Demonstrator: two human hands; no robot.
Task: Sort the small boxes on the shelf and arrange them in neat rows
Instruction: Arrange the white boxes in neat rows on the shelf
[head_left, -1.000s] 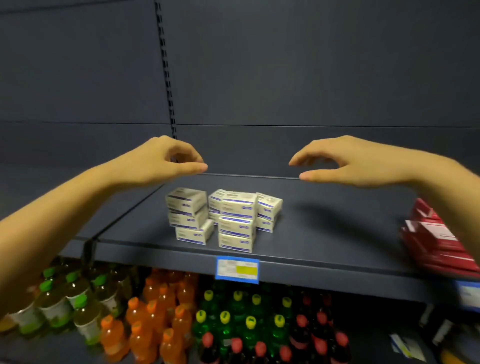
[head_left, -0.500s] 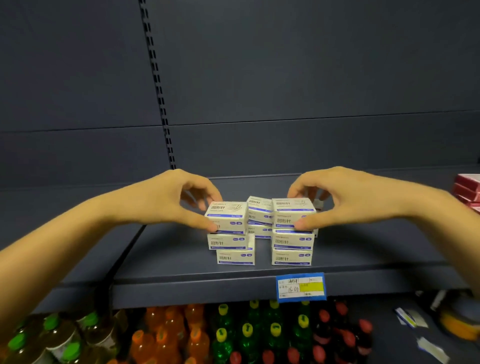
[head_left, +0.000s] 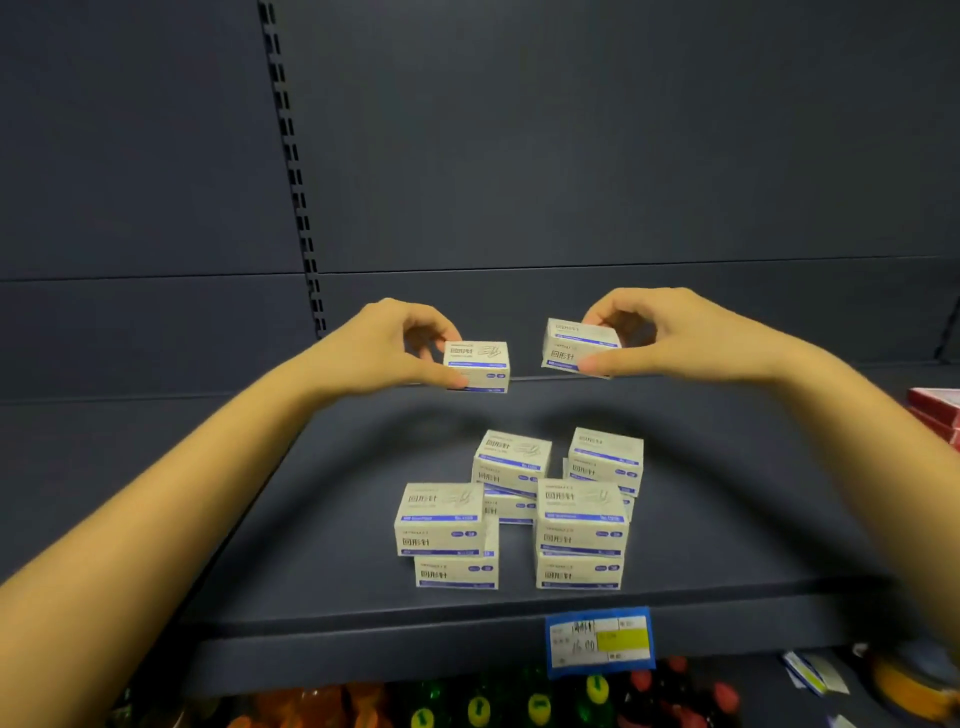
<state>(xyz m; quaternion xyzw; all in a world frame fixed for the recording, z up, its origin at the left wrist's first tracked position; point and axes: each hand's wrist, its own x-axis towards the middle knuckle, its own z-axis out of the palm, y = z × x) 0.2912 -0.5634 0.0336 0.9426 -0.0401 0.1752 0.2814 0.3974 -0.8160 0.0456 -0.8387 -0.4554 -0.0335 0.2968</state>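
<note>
Two boxes up in the air, one per hand

The left hand (head_left: 395, 348) pinches a small box (head_left: 480, 364), thumb under and fingers on top. The right hand (head_left: 670, 338) has the same grip on a second box (head_left: 574, 345), tilted a bit. Both hang well above the messy pile (head_left: 519, 509) sitting mid-shelf (head_left: 311, 571). My guess: pinching front-to-back keeps the labels facing out, and taking the top ones off frees up the uneven stacks below for squaring.

A: What's held above the shelf (head_left: 322, 561)?
B: Left grip (head_left: 395, 348) pinches the left box (head_left: 480, 366), right grip (head_left: 670, 338) pinches the right box (head_left: 574, 345) (that one tilted), apart.
A: Below them?
B: Stacked boxes (head_left: 579, 512), clustered near the front edge, behind the price tag (head_left: 600, 642).
</note>
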